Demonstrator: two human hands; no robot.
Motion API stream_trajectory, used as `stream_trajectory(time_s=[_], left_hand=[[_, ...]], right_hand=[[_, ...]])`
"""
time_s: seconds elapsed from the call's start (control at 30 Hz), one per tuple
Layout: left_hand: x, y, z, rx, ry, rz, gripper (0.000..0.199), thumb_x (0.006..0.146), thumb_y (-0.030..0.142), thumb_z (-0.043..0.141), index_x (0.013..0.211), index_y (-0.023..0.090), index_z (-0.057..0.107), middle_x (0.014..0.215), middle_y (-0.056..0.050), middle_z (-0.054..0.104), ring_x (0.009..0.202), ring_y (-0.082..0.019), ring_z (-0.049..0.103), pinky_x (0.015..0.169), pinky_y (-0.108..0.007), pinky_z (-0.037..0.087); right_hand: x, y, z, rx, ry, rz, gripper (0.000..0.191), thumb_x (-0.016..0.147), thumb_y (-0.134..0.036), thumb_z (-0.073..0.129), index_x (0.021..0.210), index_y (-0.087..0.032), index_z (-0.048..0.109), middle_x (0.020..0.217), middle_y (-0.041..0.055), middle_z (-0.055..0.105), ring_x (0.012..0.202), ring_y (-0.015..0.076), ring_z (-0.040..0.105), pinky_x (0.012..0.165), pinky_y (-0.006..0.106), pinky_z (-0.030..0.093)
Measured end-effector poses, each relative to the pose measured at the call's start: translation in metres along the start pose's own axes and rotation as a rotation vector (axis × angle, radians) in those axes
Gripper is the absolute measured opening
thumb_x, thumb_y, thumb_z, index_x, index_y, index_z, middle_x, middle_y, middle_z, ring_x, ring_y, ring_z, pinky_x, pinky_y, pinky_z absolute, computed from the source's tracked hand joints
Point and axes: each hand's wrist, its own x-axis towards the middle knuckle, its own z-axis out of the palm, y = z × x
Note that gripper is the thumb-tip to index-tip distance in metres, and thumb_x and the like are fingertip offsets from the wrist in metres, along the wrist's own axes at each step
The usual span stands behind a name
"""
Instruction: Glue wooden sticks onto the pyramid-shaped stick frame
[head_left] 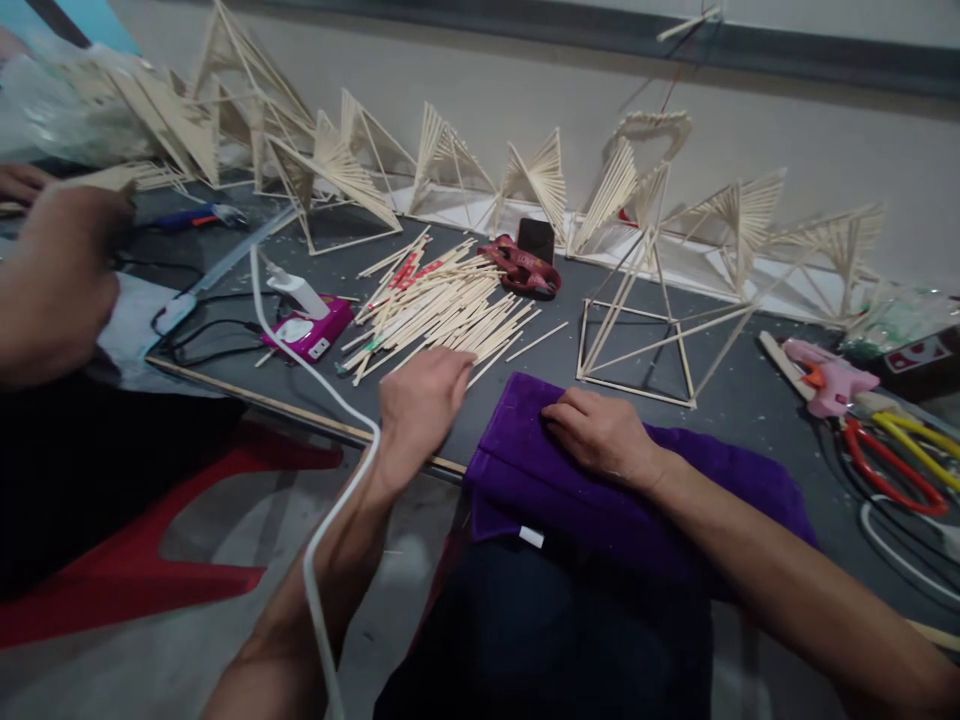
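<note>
My left hand (pixel 426 402) is at the near edge of a pile of thin wooden sticks (pixel 442 310), its fingers closed together; whether a stick is between them is hidden. On a folded purple cloth (pixel 720 475) at the table's front edge rests my right hand (pixel 600 432), fingers curled, and what they hold, if anything, cannot be seen. Beyond the cloth stands a stick frame (pixel 637 345) with a square base and slanting sticks rising from it. A white cable (pixel 319 375) passes over my left forearm.
Fan-shaped stick structures (pixel 532 185) line the wall. A purple power socket (pixel 311 328) and a dark red strap (pixel 521 270) flank the pile. A pink glue gun (pixel 829 378) and red-handled pliers (pixel 889 470) lie right. Another person's hand (pixel 64 270) is at left, above a red stool (pixel 135 575).
</note>
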Motion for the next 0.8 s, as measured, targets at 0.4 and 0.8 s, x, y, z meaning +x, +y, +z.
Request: stream_trajectory(time_s=[0.4,0.8], left_hand=[[0.057,-0.037,0.011,0.379,-0.266,-0.108,0.037,0.094,0.030,0.038,0.100,0.015,0.071,0.105,-0.017,0.067,0.093,-0.028,0.065,0.069,-0.032,0.043],[0.076,-0.049,0.016,-0.288,-0.268,-0.342,0.018,0.076,0.028,0.061,0.087,0.017,0.070,0.068,-0.002,0.066,0.061,-0.015,0.060,0.056,-0.025,0.045]], right_hand=[[-0.001,0.001,-0.001,0.072,-0.017,0.014,0.024,0.097,-0.029,0.046,0.104,-0.020,0.068,0.090,0.0050,0.068,0.077,0.0152,0.061,0.059,0.029,0.037],[-0.001,0.002,-0.001,0.081,-0.013,0.025,0.023,0.096,-0.028,0.048,0.105,-0.019,0.068,0.092,0.0037,0.067,0.078,0.0141,0.063,0.060,0.027,0.037]])
